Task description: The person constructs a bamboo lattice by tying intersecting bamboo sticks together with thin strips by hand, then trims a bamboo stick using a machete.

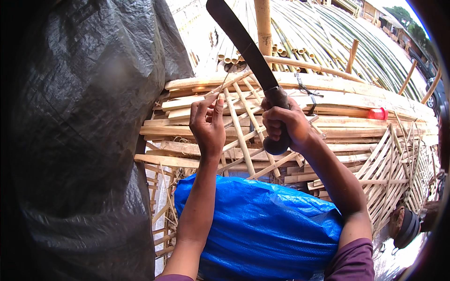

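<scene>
My right hand [289, 122] is wrapped round the dark handle of a machete [244, 46]. The blade is broad and dark, and it slants up to the left toward the top of the view. To its left, my left hand [208, 125] is raised with thumb and fingers pinched on a thin bamboo strip [227, 78]. The strip rises from the fingertips toward the blade; whether the two touch I cannot tell. Behind and below both hands is an open lattice of crossed bamboo slats [240, 129]. A blue tarp [267, 220] lies below my forearms.
Stacked split-bamboo planks [347, 100] run across the middle, with a red plastic cup [377, 114] on them. A dark plastic sheet [89, 131] hangs at the left. Bamboo poles [323, 37] lie beyond an upright post [264, 28]. More slatwork [386, 180] leans at the right.
</scene>
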Tool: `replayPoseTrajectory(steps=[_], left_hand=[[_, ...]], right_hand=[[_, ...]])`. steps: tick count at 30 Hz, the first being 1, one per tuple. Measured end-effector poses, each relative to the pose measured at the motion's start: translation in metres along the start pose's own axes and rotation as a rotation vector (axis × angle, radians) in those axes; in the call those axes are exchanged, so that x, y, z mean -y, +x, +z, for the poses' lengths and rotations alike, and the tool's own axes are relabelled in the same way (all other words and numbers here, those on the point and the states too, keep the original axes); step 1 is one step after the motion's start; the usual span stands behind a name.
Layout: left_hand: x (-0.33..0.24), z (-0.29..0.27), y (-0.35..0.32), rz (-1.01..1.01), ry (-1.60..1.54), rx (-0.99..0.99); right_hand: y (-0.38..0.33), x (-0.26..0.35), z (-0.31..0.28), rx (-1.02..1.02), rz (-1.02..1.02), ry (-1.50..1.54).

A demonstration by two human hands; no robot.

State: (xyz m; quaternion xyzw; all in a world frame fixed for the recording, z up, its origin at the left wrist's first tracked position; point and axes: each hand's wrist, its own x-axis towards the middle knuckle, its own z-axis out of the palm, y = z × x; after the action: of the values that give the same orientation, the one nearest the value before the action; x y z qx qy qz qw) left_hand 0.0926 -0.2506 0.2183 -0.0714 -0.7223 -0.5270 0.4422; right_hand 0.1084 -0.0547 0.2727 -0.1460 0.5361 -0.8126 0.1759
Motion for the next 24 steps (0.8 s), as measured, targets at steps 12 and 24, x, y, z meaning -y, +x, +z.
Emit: replayPoseTrajectory(steps=[12, 24], left_hand=[[0.008, -0.004, -0.002, -0.248, -0.247, 0.152], [0.005, -0.010, 0.002, -0.738, -0.926, 0.257]], right_hand=[[0.005, -0.013, -0.014, 0.071, 0.107, 0.027], [0.006, -0.025, -0.007, 0.073, 0.163, 0.032]])
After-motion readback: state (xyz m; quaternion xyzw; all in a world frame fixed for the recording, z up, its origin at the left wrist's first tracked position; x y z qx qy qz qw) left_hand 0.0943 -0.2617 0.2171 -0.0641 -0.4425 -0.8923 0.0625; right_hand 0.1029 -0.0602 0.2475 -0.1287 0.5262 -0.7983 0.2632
